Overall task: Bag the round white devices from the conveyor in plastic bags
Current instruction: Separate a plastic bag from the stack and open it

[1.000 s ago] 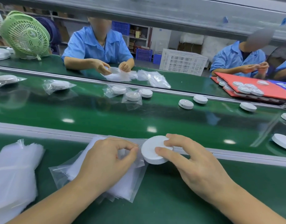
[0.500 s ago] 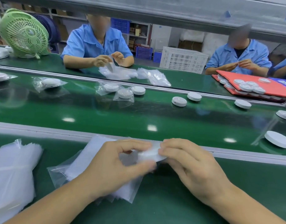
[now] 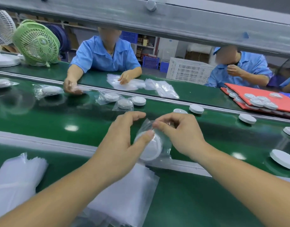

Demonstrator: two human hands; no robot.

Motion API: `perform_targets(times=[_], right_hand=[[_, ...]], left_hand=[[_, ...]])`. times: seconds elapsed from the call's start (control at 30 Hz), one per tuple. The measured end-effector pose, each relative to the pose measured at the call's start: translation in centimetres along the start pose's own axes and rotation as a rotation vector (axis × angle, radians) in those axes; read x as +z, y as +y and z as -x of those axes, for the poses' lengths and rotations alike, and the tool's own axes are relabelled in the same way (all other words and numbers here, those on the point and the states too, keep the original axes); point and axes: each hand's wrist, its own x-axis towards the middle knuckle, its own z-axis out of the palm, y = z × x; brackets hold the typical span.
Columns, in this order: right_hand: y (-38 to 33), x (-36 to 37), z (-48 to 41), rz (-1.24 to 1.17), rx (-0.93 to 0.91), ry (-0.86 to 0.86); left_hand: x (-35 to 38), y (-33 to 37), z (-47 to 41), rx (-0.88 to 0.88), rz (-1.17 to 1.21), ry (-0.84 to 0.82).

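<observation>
Round white device [image 3: 151, 149] sits inside a plastic bag [image 3: 146, 124], held up over the near edge of the conveyor [image 3: 75, 117].
Right grip [image 3: 180, 136] pinches the bag mouth between thumb and forefinger. The device hangs from that pinch toward 7 o'clock, and the bag's long axis runs 12 to 6. Left grip [image 3: 121, 145] is loose: its thumb presses the device face through the film, its other fingers are spread clear, and it is the nearer hand. Judgement: device looks seated, mouth end needs attention next.
</observation>
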Motion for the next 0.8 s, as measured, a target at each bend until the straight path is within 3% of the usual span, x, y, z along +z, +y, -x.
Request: perform_targets(times=[0.1, 0.23, 0.33, 0.4, 0.57, 0.8], right_hand=[[2.5, 1.1, -4.7, 0.163, 0.027, 0.091], [6.1, 2.3, -10.9, 0.534, 0.026, 0.170], [8.4, 3.8, -12.9, 0.714, 0.257, -0.085], [8.9, 4.8, -12.4, 0.762, 0.278, -0.286], [6.8, 4.5, -7.5, 0.572, 0.144, -0.285], [3.8, 0.2, 7.0, 0.504, -0.014, -0.273]], left_hand=[[-1.6, -0.8, 1.4, 0.132, -0.348, -0.136], [-1.4, -1.6, 2.9, 0.179, -0.549, -0.381], [-0.3, -1.6, 3.3, 0.211, -0.589, -0.499], [0.0, -1.6, 3.2, 0.202, -0.564, -0.561], [0.8, -2.4, 3.9, 0.221, -0.530, -0.545], [2.4, -2.4, 5.0, 0.230, -0.600, -0.407]])
